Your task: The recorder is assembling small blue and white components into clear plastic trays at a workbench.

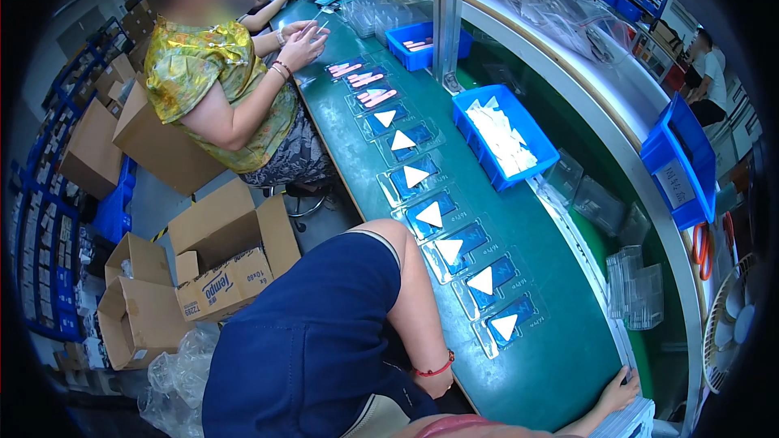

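Observation:
My left arm is bent at the near edge of the green table, a red bracelet at its wrist. My left hand shows only in part there; its fingers are hidden. At the table's right corner rests my right hand, open, fingers lying over the edge beside a pale stacked block. Between my arms and the far side runs a row of clear plastic trays with dark blue phone-shaped sheets. White triangular pieces lie on the nearer ones, pink strips on the farther ones.
A blue bin of white pieces stands beyond the row; another blue bin is farther off. A co-worker handles something small at left. Open cardboard boxes stand behind my left side. Orange-handled scissors hang at right.

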Demonstrator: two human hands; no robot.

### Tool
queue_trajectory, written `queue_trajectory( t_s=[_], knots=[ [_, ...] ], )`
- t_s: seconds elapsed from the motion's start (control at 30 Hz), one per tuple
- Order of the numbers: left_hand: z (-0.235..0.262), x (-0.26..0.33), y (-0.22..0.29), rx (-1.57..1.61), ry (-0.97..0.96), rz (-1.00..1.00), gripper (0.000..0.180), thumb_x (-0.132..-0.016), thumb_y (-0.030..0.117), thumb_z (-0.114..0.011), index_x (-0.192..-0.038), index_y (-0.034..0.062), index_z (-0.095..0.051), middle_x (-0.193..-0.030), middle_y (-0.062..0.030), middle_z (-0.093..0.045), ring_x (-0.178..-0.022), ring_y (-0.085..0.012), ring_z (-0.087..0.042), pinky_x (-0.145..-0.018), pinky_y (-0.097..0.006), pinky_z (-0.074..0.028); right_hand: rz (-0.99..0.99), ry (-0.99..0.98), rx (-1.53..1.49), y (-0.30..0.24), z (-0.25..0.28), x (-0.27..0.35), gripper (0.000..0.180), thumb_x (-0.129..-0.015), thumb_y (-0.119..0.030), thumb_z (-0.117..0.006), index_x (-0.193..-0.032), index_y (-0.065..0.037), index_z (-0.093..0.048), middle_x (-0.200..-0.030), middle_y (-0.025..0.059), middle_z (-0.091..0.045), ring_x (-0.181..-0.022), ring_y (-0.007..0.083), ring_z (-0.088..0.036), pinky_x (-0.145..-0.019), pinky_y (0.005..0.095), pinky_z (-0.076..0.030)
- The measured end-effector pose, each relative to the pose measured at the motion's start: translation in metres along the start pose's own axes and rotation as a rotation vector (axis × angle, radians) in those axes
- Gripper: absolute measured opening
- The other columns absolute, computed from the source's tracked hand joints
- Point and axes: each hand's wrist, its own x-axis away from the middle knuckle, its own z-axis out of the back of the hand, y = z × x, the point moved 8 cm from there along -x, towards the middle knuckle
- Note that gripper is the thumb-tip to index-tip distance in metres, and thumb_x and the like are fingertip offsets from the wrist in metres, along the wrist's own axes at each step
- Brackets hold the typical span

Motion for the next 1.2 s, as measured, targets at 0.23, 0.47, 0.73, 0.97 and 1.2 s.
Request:
queue_trajectory(
  t_s=[0.23,0.47,0.73,0.97,1.2],
  knots=[
    [-0.02,-0.008,-0.004,0.101,0.115,0.02,0.026,-0.084,0.023,-0.052,-0.094,0.0026,-0.064,-0.092,-0.0157,-0.065,-0.091,-0.0313,-0.063,-0.083,-0.041,-0.048,0.207,0.178,-0.263,-0.027,0.029,0.002,0.035,-0.082,-0.03,-0.065,-0.104,-0.003,-0.066,-0.103,0.0171,-0.065,-0.098,0.035,-0.059,-0.088,0.0419,-0.045],
    [-0.03,-0.005,-0.02,0.244,0.202,0.259,0.03,-0.094,0.025,-0.042,-0.096,0.0026,-0.061,-0.095,-0.0129,-0.062,-0.089,-0.0286,-0.061,-0.084,-0.044,-0.047,0.006,0.147,-0.252,-0.025,0.033,0.016,0.038,-0.078,-0.034,-0.068,-0.107,-0.011,-0.063,-0.109,0.017,-0.056,-0.105,0.0387,-0.049,-0.092,0.0482,-0.038],
    [-0.006,0.014,-0.014,0.396,0.101,0.175,0.034,-0.09,0.019,-0.044,-0.121,0.0062,-0.052,-0.108,-0.0231,-0.055,-0.1,-0.0369,-0.057,-0.088,-0.046,-0.045,-0.003,0.142,-0.331,-0.033,0.039,0.02,0.035,-0.074,-0.032,-0.069,-0.103,-0.012,-0.064,-0.105,0.015,-0.057,-0.103,0.0348,-0.049,-0.089,0.0471,-0.039],
    [0.003,0.017,-0.013,0.252,0.131,0.17,0.04,-0.087,0.015,-0.045,-0.127,0.0102,-0.051,-0.106,-0.0173,-0.056,-0.101,-0.0314,-0.057,-0.09,-0.043,-0.044,-0.071,0.114,-0.337,-0.03,0.046,0.024,0.038,-0.078,-0.033,-0.068,-0.108,-0.01,-0.062,-0.108,0.0138,-0.053,-0.107,0.033,-0.043,-0.094,0.0457,-0.033],
    [0.0,0.015,-0.012,0.219,0.138,0.175,0.042,-0.086,0.013,-0.046,-0.127,0.0111,-0.052,-0.108,-0.0172,-0.056,-0.103,-0.0318,-0.057,-0.094,-0.042,-0.042,-0.089,0.079,-0.348,-0.027,0.047,0.027,0.038,-0.079,-0.032,-0.067,-0.109,-0.01,-0.062,-0.111,0.013,-0.052,-0.108,0.0335,-0.042,-0.095,0.0458,-0.032]
  ],
)
